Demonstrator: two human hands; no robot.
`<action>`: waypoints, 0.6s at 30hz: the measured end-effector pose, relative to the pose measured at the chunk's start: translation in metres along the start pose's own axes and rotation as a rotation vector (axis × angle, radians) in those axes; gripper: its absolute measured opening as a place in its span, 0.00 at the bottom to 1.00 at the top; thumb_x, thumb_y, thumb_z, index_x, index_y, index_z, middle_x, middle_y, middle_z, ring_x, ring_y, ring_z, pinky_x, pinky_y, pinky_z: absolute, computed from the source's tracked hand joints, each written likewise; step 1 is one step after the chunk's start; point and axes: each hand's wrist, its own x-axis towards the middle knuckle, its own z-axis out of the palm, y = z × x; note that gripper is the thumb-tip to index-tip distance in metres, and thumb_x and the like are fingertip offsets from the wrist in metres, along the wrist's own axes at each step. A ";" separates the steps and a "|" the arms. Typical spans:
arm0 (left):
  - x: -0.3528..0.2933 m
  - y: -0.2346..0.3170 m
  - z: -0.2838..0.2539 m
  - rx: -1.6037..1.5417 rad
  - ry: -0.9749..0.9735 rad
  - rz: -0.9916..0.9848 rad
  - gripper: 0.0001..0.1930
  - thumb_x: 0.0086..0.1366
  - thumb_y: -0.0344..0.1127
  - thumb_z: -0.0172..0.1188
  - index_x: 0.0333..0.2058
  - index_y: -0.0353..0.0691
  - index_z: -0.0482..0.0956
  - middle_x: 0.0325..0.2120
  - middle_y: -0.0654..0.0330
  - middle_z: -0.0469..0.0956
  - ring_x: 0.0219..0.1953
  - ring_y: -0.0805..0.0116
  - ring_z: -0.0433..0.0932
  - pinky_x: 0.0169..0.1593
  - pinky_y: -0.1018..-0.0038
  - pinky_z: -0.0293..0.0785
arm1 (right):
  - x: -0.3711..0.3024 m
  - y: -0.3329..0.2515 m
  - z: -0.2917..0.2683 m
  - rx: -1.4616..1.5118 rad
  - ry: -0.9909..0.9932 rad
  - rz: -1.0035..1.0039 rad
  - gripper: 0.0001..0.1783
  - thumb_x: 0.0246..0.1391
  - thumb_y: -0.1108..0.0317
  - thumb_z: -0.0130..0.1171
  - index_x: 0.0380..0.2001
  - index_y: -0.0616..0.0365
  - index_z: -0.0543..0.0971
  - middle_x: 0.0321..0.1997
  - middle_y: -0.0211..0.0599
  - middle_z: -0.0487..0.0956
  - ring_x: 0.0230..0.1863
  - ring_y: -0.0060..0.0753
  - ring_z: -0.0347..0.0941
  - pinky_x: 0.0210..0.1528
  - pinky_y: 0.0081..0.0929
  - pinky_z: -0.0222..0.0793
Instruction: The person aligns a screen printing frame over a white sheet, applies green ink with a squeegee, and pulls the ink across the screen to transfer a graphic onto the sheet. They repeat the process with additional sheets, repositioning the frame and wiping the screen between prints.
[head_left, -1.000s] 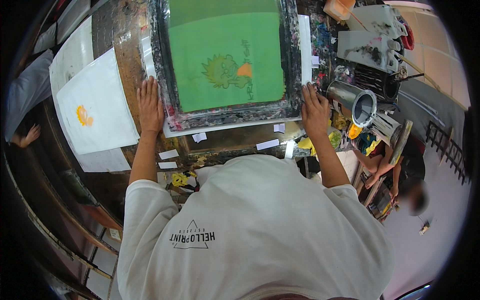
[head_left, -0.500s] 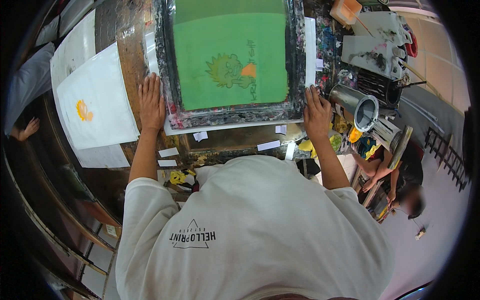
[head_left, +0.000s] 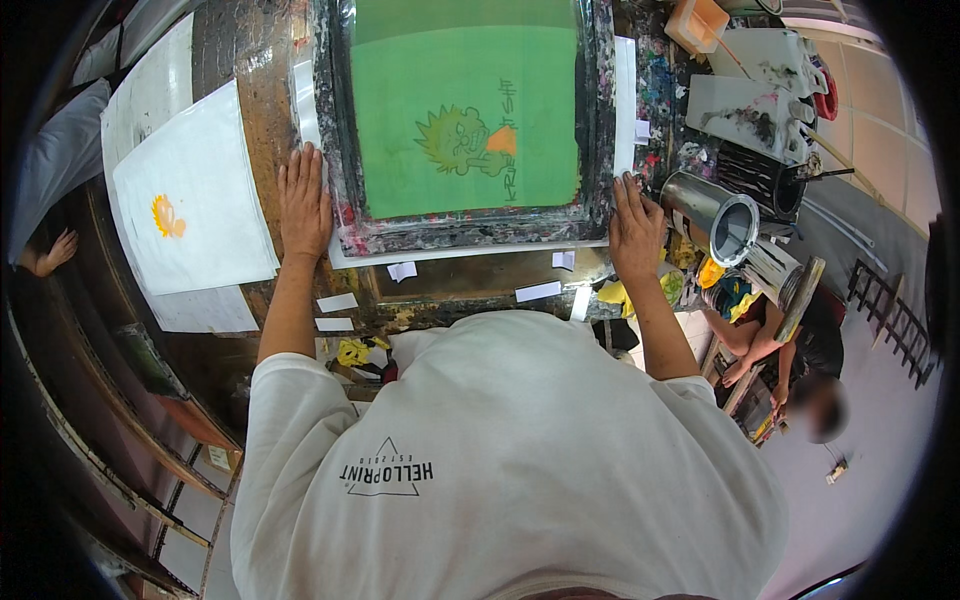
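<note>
A printing screen (head_left: 337, 150) with a dark, paint-smeared frame lies at the top middle. Its green mesh (head_left: 440, 80) bears a spiky-haired cartoon figure with an orange patch and lettering beside it. Beneath the frame, a white sheet (head_left: 624, 105) sticks out at the sides and the near edge. My left hand (head_left: 305, 205) rests flat along the left edge, fingers stretched forward, at the sheet and frame. My right hand (head_left: 636, 232) lies likewise at the right edge, fingertips by the sheet's margin. Neither hand holds anything.
Left lies a white sheet (head_left: 200, 140) with an orange print. Small paper tabs (head_left: 538, 291) dot the near table edge. A metal can (head_left: 705, 205), white jugs (head_left: 745, 110) and an orange tub (head_left: 697, 25) crowd the right. Another person sits lower right; another's hand (head_left: 55, 252) shows far left.
</note>
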 end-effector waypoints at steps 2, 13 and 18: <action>-0.001 -0.001 0.001 -0.004 0.004 0.003 0.34 0.75 0.34 0.43 0.79 0.39 0.55 0.80 0.53 0.54 0.82 0.52 0.48 0.83 0.52 0.38 | 0.000 0.000 0.000 0.004 0.006 -0.003 0.37 0.64 0.69 0.60 0.76 0.42 0.69 0.80 0.27 0.67 0.66 0.46 0.69 0.71 0.45 0.61; -0.001 -0.004 0.003 -0.026 0.008 0.012 0.36 0.73 0.35 0.47 0.78 0.40 0.56 0.80 0.54 0.53 0.82 0.51 0.48 0.83 0.50 0.37 | -0.001 -0.001 -0.002 0.066 0.057 -0.001 0.37 0.63 0.70 0.60 0.75 0.40 0.71 0.79 0.26 0.70 0.65 0.47 0.70 0.70 0.45 0.63; -0.004 -0.006 0.007 -0.047 0.035 0.013 0.35 0.74 0.36 0.47 0.79 0.41 0.56 0.81 0.54 0.53 0.82 0.51 0.47 0.83 0.50 0.36 | 0.000 0.000 -0.004 0.065 0.062 -0.023 0.38 0.60 0.73 0.62 0.74 0.44 0.72 0.79 0.29 0.70 0.64 0.48 0.70 0.69 0.45 0.65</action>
